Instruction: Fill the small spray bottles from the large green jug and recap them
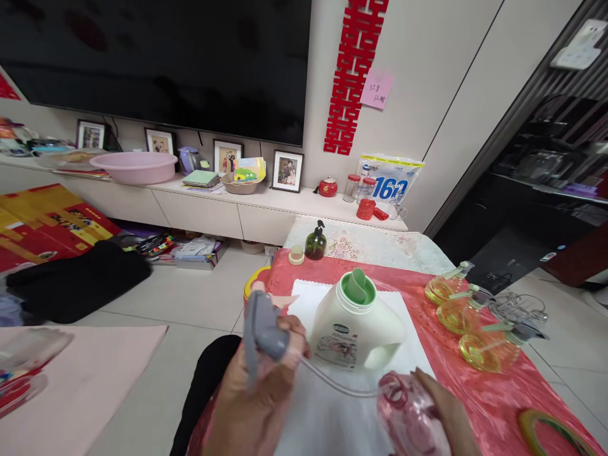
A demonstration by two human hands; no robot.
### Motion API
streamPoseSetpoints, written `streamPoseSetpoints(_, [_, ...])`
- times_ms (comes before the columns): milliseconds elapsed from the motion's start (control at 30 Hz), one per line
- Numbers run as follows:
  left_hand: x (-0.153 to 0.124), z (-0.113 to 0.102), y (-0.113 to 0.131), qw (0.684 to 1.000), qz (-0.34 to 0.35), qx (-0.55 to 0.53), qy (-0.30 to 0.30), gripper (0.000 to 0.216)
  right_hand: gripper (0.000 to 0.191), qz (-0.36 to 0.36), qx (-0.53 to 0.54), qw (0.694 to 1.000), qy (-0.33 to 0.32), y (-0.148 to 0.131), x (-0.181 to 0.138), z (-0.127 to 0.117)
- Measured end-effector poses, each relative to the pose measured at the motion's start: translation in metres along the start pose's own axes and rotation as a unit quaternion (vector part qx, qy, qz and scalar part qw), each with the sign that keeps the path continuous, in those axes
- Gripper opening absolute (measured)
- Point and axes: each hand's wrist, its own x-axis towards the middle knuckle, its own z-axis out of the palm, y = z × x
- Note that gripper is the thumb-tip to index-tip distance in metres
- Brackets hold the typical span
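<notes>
My left hand [266, 396] is closed around a grey trigger spray head [266, 330]. A clear dip tube [335, 386] curves rightward from the spray head, and its end is at the mouth of a pink see-through bottle [411, 418]. My right hand [449, 405] grips that bottle, which leans with its open mouth up and to the left. Whether the tube end is inside the mouth, I cannot tell. Just beyond my hands, a white detergent jug [335, 323] with a green pouring spout [358, 288] stands uncapped on a white sheet [403, 310].
Several spray bottles with yellow liquid [479, 351] line the right of the red-covered table [380, 269]. A roll of tape [546, 430] lies near right. At the far left corner are a dark green pump bottle [316, 244] and a pale cap [296, 254].
</notes>
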Motion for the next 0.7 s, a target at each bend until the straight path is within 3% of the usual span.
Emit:
streamPoseSetpoints(67, [0.004,-0.006,0.010,0.998,-0.004,-0.032,0.052,0.051,0.084,0.080,-0.062,0.995,0.007,-0.010,0.016,-0.019])
streamPoseSetpoints(133, [0.006,-0.012,0.013,0.996,-0.030,-0.053,0.069,0.051,0.081,0.086,-0.100,0.991,0.009,-0.024,0.037,-0.038])
streamPoseSetpoints(267, [0.001,-0.022,0.000,0.993,-0.070,-0.078,0.054,0.045,0.074,-0.008,-0.190,0.981,0.033,-0.042,0.091,-0.059])
streamPoseSetpoints(433, [-0.010,-0.023,-0.014,0.988,-0.113,-0.096,0.033,0.052,0.058,-0.140,-0.261,0.955,0.028,-0.049,0.150,-0.062])
streamPoseSetpoints(700, [-0.010,-0.029,-0.020,0.985,-0.149,-0.092,0.006,0.051,0.061,-0.212,-0.371,0.903,-0.026,-0.054,0.184,-0.072])
